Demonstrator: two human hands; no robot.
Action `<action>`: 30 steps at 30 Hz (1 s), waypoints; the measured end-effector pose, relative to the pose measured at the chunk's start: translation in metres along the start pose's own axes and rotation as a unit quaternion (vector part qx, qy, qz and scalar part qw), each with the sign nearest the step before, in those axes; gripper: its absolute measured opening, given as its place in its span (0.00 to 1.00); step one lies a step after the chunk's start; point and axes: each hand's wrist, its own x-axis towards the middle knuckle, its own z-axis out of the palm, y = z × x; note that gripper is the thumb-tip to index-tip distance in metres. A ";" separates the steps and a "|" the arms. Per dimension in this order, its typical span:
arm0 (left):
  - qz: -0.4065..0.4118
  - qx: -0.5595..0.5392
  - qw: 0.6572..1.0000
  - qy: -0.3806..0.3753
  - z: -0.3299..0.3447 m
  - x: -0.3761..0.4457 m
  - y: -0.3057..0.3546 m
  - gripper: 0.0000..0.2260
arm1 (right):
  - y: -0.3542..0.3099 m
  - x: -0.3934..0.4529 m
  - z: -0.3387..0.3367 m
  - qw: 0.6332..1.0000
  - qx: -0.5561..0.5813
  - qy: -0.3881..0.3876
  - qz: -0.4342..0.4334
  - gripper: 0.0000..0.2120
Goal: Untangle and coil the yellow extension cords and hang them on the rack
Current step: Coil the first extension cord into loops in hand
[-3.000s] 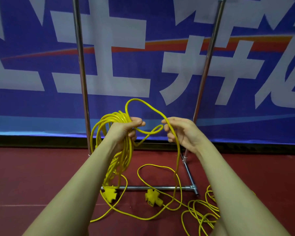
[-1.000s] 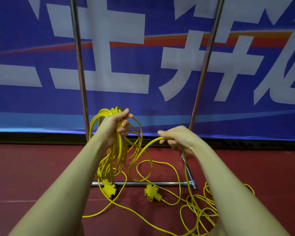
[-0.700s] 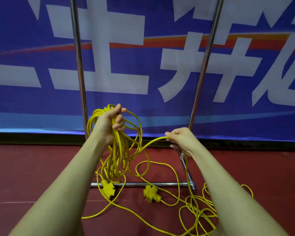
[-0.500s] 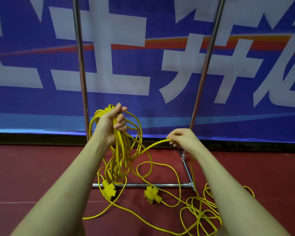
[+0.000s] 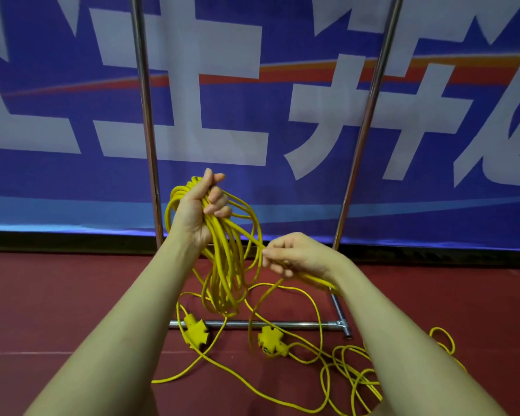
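Large white Chinese characters run across the blue banner [image 5: 282, 181] behind the rack [image 5: 146, 115], cropped by the frame; only parts show, and none can be read for certain

Indoor sports or event hall, red floor [image 5: 57, 301], large blue printed banner [image 5: 282, 190], bare metal rack [image 5: 146, 115]

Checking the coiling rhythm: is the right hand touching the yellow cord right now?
Touching. The head view shows the right hand pinching a strand of the yellow cord, which runs between its fingers.
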 end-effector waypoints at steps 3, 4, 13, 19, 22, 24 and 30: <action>-0.004 0.017 1.000 0.020 -0.003 0.001 0.003 0.23 | 0.008 -0.005 -0.012 0.999 0.005 0.049 -0.007 0.10; -0.009 0.021 0.999 0.023 -0.004 0.000 0.004 0.23 | 0.010 -0.006 -0.014 0.998 -0.008 0.055 -0.007 0.09; -0.112 0.203 0.972 0.040 -0.013 -0.006 0.006 0.10 | -0.002 -0.006 -0.020 0.980 0.113 0.160 -0.028 0.15; -0.139 0.314 0.939 0.025 -0.017 -0.015 -0.014 0.09 | -0.018 -0.021 -0.027 0.982 0.060 0.171 -0.053 0.13; -0.158 0.294 0.943 -0.003 -0.013 -0.017 -0.015 0.10 | -0.025 -0.023 -0.022 0.979 0.030 0.184 -0.076 0.11; -0.188 0.295 0.937 -0.020 -0.008 -0.022 -0.021 0.09 | -0.029 -0.022 -0.018 0.977 0.011 0.195 -0.091 0.09; -0.229 0.264 0.936 -0.035 0.007 -0.027 -0.036 0.19 | -0.030 -0.021 -0.020 0.966 -0.034 0.232 -0.106 0.05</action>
